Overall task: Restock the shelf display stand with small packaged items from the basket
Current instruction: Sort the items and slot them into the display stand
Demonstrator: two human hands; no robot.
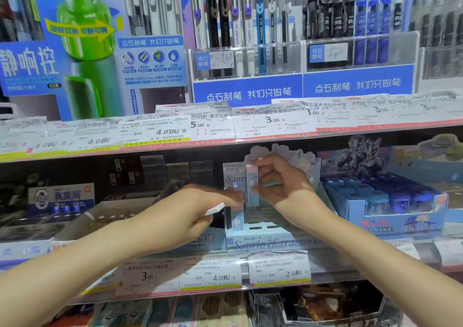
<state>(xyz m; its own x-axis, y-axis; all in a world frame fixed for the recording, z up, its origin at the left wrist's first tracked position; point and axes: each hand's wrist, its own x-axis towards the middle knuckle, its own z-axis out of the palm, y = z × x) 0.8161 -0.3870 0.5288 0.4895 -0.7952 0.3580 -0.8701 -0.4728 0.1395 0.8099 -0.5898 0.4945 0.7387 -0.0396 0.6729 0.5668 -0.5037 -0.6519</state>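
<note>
The right hand (275, 184) pinches a tall pastel packaged item (251, 189) upright just above the display stand (263, 241) on the middle shelf. The left hand (200, 209), just left of the stand, grips a small white packet (215, 209), its fingertips touching the tall item. The basket is out of view. Risk: lowered askew, the item likely catches a slot edge and topples the one already standing (236, 220) in the stand's front-left corner.

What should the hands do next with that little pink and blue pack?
Probably lower the pack into an empty slot of the display stand. The right hand pinches it upright just above the stand, the slots below look open, and the left hand holds another white piece.
</note>
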